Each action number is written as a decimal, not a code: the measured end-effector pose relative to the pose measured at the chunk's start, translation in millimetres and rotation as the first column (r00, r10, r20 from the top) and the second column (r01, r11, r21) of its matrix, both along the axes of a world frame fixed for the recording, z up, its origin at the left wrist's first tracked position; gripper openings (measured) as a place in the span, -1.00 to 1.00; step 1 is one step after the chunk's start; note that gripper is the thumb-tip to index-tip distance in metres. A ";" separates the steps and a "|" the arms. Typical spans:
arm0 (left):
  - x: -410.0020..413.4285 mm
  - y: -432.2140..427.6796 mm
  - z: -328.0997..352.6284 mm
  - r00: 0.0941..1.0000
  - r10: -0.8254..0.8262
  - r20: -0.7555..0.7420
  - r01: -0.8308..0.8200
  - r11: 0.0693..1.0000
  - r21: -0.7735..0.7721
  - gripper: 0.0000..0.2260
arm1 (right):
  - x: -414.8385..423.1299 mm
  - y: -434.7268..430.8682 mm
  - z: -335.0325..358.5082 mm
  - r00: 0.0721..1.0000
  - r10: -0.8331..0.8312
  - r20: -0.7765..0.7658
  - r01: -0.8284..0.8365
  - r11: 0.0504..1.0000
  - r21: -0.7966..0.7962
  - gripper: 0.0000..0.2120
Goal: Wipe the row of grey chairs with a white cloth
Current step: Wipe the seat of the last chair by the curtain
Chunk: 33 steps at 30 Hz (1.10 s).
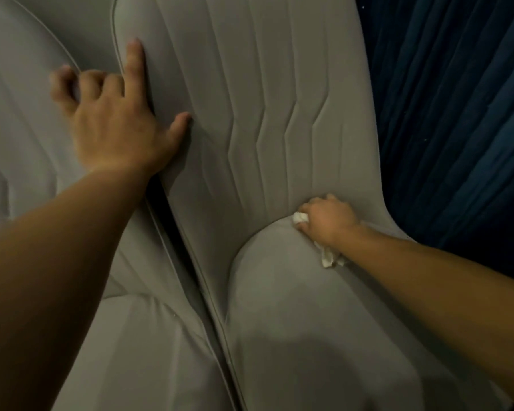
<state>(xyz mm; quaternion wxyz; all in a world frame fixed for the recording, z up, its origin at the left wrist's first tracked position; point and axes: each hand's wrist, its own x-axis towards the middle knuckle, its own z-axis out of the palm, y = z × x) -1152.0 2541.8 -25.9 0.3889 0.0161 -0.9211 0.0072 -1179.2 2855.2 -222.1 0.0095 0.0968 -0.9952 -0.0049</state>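
Two grey padded chairs stand side by side. The right chair (279,114) has a ribbed backrest and a smooth seat. My right hand (327,221) grips a crumpled white cloth (328,258) and presses it into the crease where backrest meets seat; a tail of cloth hangs out under the wrist. My left hand (113,114) rests on the left edge of that backrest, index finger and thumb stretched out, the other fingers curled over the gap toward the left chair (27,143).
A narrow dark gap (172,215) runs between the two chairs. A dark blue curtain (457,114) hangs close behind and to the right of the right chair.
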 end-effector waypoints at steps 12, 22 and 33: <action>-8.6 -7.5 -2.3 1.000 -0.013 0.018 0.013 1.000 0.005 -0.12 | 12.0 -85.2 -1.0 0.978 0.210 -0.005 -0.210 0.978 -0.004 -0.65; 0.1 -4.2 2.5 0.999 -0.036 0.024 0.036 0.999 -0.025 -0.23 | 4.4 30.3 2.6 0.989 -0.143 0.030 0.138 0.982 0.128 -0.62; 3.0 -7.8 1.7 0.999 -0.023 0.038 0.025 0.998 -0.065 -0.25 | 28.3 -107.4 5.5 0.971 0.238 -0.026 -0.239 0.971 -0.020 -0.65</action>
